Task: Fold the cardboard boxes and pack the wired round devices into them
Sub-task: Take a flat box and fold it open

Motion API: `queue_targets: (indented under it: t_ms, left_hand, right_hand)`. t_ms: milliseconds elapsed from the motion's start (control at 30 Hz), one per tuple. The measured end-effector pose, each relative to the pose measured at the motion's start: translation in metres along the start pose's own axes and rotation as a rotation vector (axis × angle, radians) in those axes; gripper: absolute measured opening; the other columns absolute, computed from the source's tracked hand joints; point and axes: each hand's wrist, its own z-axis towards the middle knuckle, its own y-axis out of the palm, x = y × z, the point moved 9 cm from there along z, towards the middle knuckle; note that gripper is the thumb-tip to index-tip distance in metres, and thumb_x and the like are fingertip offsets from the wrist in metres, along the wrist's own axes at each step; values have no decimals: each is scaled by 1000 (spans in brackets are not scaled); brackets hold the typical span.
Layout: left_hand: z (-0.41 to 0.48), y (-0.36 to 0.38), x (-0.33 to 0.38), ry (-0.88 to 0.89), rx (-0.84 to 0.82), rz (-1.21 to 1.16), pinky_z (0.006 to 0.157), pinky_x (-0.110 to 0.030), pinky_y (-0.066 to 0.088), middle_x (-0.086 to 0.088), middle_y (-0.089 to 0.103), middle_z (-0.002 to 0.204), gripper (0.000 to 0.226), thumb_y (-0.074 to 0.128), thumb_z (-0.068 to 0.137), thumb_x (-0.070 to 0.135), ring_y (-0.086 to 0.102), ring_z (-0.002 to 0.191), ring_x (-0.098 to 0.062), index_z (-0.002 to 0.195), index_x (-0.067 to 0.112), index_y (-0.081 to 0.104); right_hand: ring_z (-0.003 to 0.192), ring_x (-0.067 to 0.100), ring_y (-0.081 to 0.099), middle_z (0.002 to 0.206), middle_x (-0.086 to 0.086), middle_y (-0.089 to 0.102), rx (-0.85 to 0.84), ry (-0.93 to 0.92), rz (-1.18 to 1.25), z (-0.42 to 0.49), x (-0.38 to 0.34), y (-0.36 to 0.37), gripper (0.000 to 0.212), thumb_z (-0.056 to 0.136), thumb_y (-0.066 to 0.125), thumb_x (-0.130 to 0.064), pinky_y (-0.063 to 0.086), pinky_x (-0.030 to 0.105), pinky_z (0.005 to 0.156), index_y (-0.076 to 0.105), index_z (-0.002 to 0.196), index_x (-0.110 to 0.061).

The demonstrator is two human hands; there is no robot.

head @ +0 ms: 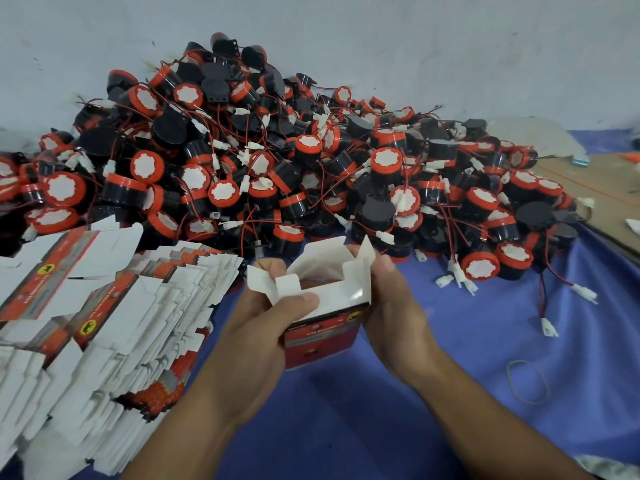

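Right now both hands hold one small red box (320, 336) upright above the blue cloth (467, 358), its top flaps open and white inside. The left hand (263, 327) wraps the box's side, thumb pressing a side flap (287, 287) inward; the right hand (398, 306) grips the opposite side, fingers pressed against the wall behind the raised flap. Likely risks: the thin flap may crease or tear if pushed crooked, and a hard squeeze could buckle the box. The heap of round devices (277, 161) lies just beyond, wires tangled, so lifting one may drag others. Flat boxes (104, 323) lie stacked at left.
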Motion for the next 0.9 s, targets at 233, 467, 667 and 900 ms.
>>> queue_targets:
  t_ms: [233,467,667,900]
  left_hand:
    - [0,10,-5,-21,-67,-139,92,-55,51,-19,63,122,16,59,88,18,64,107,-34,100,23,49]
    - [-1,5,6,175,32,174,74,-30,56,-3,67,114,39,57,84,34,68,96,-17,122,36,49]
    - [-1,-13,21,300,136,646,101,-15,43,16,47,142,36,48,93,44,42,131,3,128,50,53]
    - [-2,-7,28,326,135,629,80,3,40,19,49,135,29,52,93,29,47,122,12,115,36,69]
  right_hand:
    - [97,32,69,114,21,67,105,0,-39,4,9,-8,40,74,67,-24,59,40,76,55,112,-24]
    - [93,31,63,105,5,68,33,-108,-30,4,0,0,23,88,61,-9,53,42,71,48,97,-26]
    - [79,15,56,89,6,61,-34,-152,-167,-6,-8,7,13,91,63,-29,50,27,66,56,96,-21]
    - [95,26,54,108,22,57,1,-95,-237,-8,4,13,24,95,52,-33,47,58,85,61,104,-13]
